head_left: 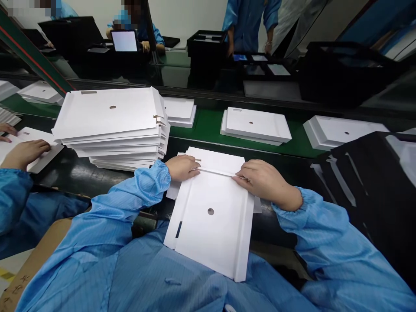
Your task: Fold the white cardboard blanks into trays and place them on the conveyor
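A flat white cardboard box blank (pixel 211 221) with a small round hole lies in front of me, its near end over my lap. My left hand (pixel 182 167) is closed on the blank's far left corner, fingers pressed on the fold line. My right hand (pixel 261 177) is closed on the far right side, pinching the same fold. The far flap (pixel 216 159) lies beyond the crease between both hands. Both arms wear blue sleeves.
A tall stack of flat white blanks (pixel 112 125) stands to the left. Folded white boxes (pixel 256 125) ride the green conveyor (pixel 209 125) beyond. A neighbour's hands (pixel 24 152) rest on a blank at far left. Black trays (pixel 367 173) sit right. People in blue work opposite.
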`<state>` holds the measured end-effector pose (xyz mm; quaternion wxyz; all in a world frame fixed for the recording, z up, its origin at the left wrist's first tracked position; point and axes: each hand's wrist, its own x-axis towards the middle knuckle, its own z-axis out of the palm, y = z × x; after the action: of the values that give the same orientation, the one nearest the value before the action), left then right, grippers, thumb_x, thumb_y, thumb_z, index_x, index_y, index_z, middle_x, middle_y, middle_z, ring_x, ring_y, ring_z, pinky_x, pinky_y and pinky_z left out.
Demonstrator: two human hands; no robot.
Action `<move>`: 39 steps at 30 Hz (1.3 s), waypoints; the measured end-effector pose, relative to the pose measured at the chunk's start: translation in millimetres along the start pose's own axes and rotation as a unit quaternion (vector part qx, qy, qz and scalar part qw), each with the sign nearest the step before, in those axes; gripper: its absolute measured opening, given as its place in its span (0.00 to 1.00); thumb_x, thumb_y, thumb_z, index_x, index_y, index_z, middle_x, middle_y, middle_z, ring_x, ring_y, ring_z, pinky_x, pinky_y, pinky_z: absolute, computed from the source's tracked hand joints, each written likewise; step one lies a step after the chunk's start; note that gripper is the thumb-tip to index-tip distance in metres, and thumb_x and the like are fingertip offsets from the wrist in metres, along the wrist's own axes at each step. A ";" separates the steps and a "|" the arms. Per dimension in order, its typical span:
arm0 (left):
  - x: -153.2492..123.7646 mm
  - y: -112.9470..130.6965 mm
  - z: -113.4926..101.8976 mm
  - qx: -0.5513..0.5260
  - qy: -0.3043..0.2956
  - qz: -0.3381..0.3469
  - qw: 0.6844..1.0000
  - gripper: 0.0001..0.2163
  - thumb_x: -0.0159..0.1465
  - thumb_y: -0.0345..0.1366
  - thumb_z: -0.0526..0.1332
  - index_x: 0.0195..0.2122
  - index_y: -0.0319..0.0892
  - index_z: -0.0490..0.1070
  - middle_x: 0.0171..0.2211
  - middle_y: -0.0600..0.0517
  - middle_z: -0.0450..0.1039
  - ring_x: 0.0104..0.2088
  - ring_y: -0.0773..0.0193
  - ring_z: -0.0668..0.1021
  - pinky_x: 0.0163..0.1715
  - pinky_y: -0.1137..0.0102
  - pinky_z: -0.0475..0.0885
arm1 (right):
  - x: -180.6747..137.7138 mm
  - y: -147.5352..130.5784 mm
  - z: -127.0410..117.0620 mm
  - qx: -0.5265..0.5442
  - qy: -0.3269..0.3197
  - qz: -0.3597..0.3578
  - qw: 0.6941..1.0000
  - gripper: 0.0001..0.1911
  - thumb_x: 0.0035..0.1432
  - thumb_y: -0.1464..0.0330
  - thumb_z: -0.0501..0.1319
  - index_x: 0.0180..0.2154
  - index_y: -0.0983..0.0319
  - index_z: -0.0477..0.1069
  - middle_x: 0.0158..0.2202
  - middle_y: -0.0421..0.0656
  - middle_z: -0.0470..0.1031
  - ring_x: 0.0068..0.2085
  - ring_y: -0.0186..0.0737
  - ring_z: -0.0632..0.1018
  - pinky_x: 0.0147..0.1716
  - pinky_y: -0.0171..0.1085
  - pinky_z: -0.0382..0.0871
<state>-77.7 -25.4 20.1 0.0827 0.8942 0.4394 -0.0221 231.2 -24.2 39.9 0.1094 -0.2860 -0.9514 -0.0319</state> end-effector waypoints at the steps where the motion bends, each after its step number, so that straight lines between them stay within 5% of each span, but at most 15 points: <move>1: 0.5 -1.3 -1.0 0.000 0.002 0.005 1.000 0.14 0.69 0.43 0.56 0.44 0.43 0.79 0.38 0.48 0.77 0.40 0.58 0.79 0.39 0.66 0.70 | 0.1 -0.3 -0.4 0.000 0.002 0.000 1.000 0.21 0.69 0.63 0.54 0.28 0.63 0.77 0.29 0.47 0.77 0.34 0.42 0.74 0.37 0.41 0.63; 6: -1.4 -3.6 -6.6 0.036 0.052 0.058 0.996 0.16 0.70 0.42 0.54 0.34 0.42 0.78 0.33 0.48 0.77 0.36 0.60 0.77 0.37 0.64 0.66 | -0.8 -2.1 -1.8 -0.010 0.006 -0.003 1.000 0.21 0.70 0.63 0.54 0.29 0.63 0.78 0.29 0.47 0.77 0.34 0.43 0.74 0.36 0.41 0.61; 17: -11.1 -0.1 -17.6 0.097 0.131 0.104 0.981 0.14 0.70 0.38 0.55 0.34 0.44 0.79 0.32 0.48 0.79 0.37 0.59 0.77 0.39 0.61 0.65 | -0.5 -0.8 6.4 -0.029 0.027 -0.050 0.998 0.21 0.71 0.64 0.52 0.29 0.64 0.75 0.29 0.47 0.73 0.33 0.43 0.71 0.39 0.42 0.62; 24: -27.3 -1.0 -32.2 0.026 0.109 -0.014 0.994 0.17 0.71 0.42 0.51 0.47 0.45 0.78 0.39 0.49 0.80 0.38 0.61 0.80 0.35 0.68 0.71 | -2.6 10.6 8.5 0.126 0.127 0.028 0.983 0.16 0.69 0.60 0.55 0.39 0.62 0.77 0.36 0.49 0.78 0.39 0.45 0.75 0.43 0.45 0.69; 27: -40.0 -4.6 -43.8 -0.064 0.112 -0.060 0.990 0.17 0.71 0.43 0.51 0.50 0.45 0.77 0.41 0.50 0.81 0.41 0.61 0.81 0.39 0.70 0.73 | -7.5 14.7 16.7 0.242 0.189 0.125 0.943 0.18 0.66 0.56 0.58 0.48 0.60 0.74 0.44 0.50 0.77 0.42 0.46 0.76 0.45 0.47 0.72; 29: -47.5 -6.7 -51.0 -0.143 0.126 -0.082 0.978 0.17 0.71 0.44 0.52 0.51 0.45 0.76 0.43 0.52 0.81 0.42 0.62 0.81 0.40 0.71 0.74 | -8.9 11.9 26.2 0.354 0.173 0.177 0.902 0.24 0.63 0.52 0.60 0.55 0.58 0.68 0.46 0.49 0.77 0.41 0.45 0.78 0.43 0.46 0.75; 34: -56.9 -9.4 -57.0 -0.222 0.174 -0.114 0.952 0.18 0.68 0.45 0.57 0.52 0.42 0.75 0.43 0.51 0.80 0.40 0.64 0.80 0.41 0.71 0.75 | -4.3 -14.3 48.2 0.632 0.079 0.214 0.740 0.29 0.58 0.52 0.66 0.55 0.54 0.61 0.46 0.44 0.79 0.43 0.43 0.80 0.40 0.43 0.78; 39: -74.8 3.6 -55.6 -0.115 0.331 -0.119 0.929 0.22 0.69 0.45 0.58 0.61 0.42 0.67 0.55 0.43 0.72 0.56 0.56 0.74 0.57 0.60 0.72 | -5.3 -24.3 39.2 0.662 0.231 0.301 0.647 0.22 0.55 0.56 0.69 0.47 0.53 0.64 0.41 0.42 0.80 0.38 0.44 0.82 0.37 0.46 0.80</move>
<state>-122.5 -76.8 83.8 0.0313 0.7764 0.5445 0.3158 214.7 -42.5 0.5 0.4897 -0.3919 -0.5248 0.5755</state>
